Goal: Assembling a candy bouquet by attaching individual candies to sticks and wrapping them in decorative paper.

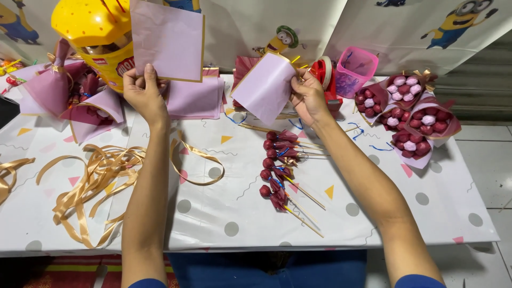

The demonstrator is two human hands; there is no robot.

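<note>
The left hand (pixel 143 90) held a pink paper sheet (pixel 168 40) up in the upper left of the frame; the right hand (pixel 308 97) pinched another pink sheet (pixel 265 87) at upper centre. Wrapped red sweets on sticks (pixel 278 170) lay at centre, gold ribbon (pixel 101 176) at left.

Single head-worn view, looking steeply down and forward, close over the table (pixel 373 213), wall behind

Pale pink paper sheets (pixel 168 40), gold ribbons (pixel 101 176), white tablecloth (pixel 234 208) with grey dots
</note>
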